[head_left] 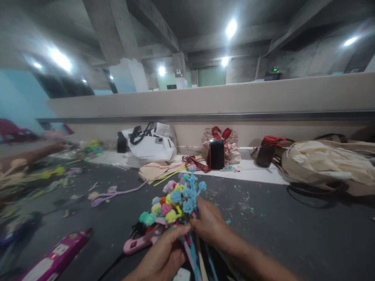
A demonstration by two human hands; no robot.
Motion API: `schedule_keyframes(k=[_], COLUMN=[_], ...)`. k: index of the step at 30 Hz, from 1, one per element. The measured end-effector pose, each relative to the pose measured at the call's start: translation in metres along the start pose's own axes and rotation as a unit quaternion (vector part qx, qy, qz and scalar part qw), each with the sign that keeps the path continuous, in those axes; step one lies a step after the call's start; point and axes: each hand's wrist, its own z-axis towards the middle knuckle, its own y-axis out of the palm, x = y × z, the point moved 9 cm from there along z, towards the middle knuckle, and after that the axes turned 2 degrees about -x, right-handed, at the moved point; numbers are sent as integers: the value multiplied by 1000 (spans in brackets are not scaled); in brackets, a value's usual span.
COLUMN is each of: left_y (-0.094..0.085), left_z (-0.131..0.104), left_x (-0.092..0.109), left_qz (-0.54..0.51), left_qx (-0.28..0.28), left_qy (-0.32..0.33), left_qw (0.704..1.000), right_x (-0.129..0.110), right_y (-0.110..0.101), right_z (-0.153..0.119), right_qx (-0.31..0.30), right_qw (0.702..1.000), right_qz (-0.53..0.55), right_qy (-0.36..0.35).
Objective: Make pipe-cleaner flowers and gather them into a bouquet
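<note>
In the head view a bouquet of fuzzy handmade flowers in yellow, pink, purple, mint and blue stands in front of me. My left hand is closed around its stems below the heads. My right hand is closed at the right side of the bouquet, pinching the stems of the blue flowers. Stems in several colours hang down below both hands. Beside my left hand lies a pink glue gun with a black cord, partly hidden by the bouquet and hand.
A magenta power strip lies front left. A purple flower stem rests on the dark table. Behind stand a white bag, a phone, a red-lidded bottle and a beige bag. Another person's arm reaches in from the left.
</note>
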Motion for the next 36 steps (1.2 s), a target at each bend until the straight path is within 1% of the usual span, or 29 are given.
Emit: schedule_keyframes(k=[2,4,5,7,9,11,13,16,18,21,23,25,30,33,36], left_y=[0,-3,-5,-7,-8,-8,-6,-2,1,2,2,1,-4,-5,0], left_z=[2,4,6,8,10,11,10,5,5,9,13,13,9,10,14], left_x=[1,2,3,7,12,13,12,11,8,-2,-8,-10,-4,-4,-6], left_qz=[-4,10,17,27,29,29,30,37,36,13,1,8,57,51,30], left_qx=[10,39,51,66,71,71,71,57,39,16,4,0,30,48,51], left_qy=[9,14,20,38,53,53,44,39,42,26,12,9,28,28,20], left_qw=[1000,999,998,997,996,996,996,997,998,999,1000,1000,997,997,998], right_x=[-10,-10,-6,5,15,25,29,25,22,28,34,38,40,35,29], right_y=[1,4,6,12,14,12,7,-1,0,12,18,22,26,26,22], right_z=[-5,-7,-7,-7,-6,-6,-8,-10,-13,-17,-19,-19,-19,-18,-15], right_qx=[8,-1,-18,-57,-70,-56,-38,-27,-46,-89,-97,-92,-89,-91,-79], right_qw=[999,997,992,969,938,919,907,896,890,891,893,895,902,905,933], right_qz=[1,71,124,239,336,384,410,442,452,435,421,414,401,398,343], right_qy=[-31,-36,-22,14,46,73,82,48,46,99,129,137,133,118,81])
